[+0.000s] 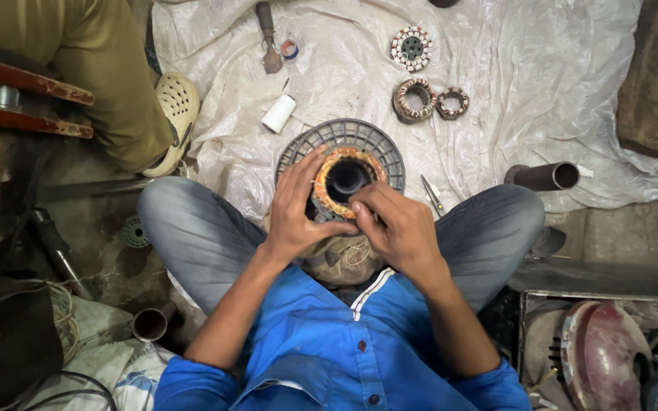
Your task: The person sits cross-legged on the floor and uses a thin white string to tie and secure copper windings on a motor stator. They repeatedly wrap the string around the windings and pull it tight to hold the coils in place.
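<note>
Left hand (292, 209), right hand (396, 224): both gripping round copper-wound stator ring (342, 176), bore upward, centred between them atop grey ribbed plastic disc (378, 144); steel scissors (432, 195) right of disc.

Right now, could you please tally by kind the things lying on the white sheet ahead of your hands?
Wound motor cores: 3
White roll: 1
Small tape roll: 1
Hammer: 1
Dark pipe: 1
Total: 7
</note>
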